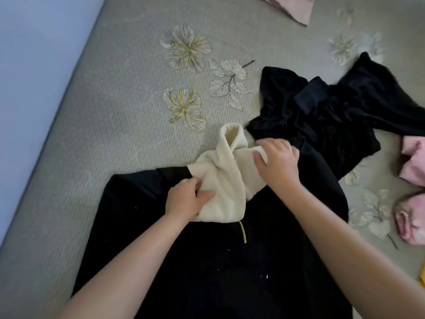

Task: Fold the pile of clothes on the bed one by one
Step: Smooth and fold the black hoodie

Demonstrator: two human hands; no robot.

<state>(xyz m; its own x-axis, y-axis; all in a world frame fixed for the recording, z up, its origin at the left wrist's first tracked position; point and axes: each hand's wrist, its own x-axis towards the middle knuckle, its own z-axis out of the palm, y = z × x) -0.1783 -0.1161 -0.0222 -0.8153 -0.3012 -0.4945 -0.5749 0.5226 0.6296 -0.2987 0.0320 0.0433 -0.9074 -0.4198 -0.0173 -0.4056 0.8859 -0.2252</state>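
Black sweatshirt with cream fleece-lined hood (220, 176) lies spread on grey floral bed (115, 111). Left hand (187, 196) pinches hood fleece; right hand (277, 162) grips its far edge. Step: flattening hood; next probably fold it down onto the body.

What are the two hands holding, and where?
Both hold the cream fleecy hood of the black garment: left hand pinches its left edge, right hand grips its right side.

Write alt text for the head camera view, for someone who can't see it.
Both hands, left hand and right hand, grip the cream fleece hood of a black garment spread on a grey floral bedspread. Crumpled black clothes and pink clothes lie right.
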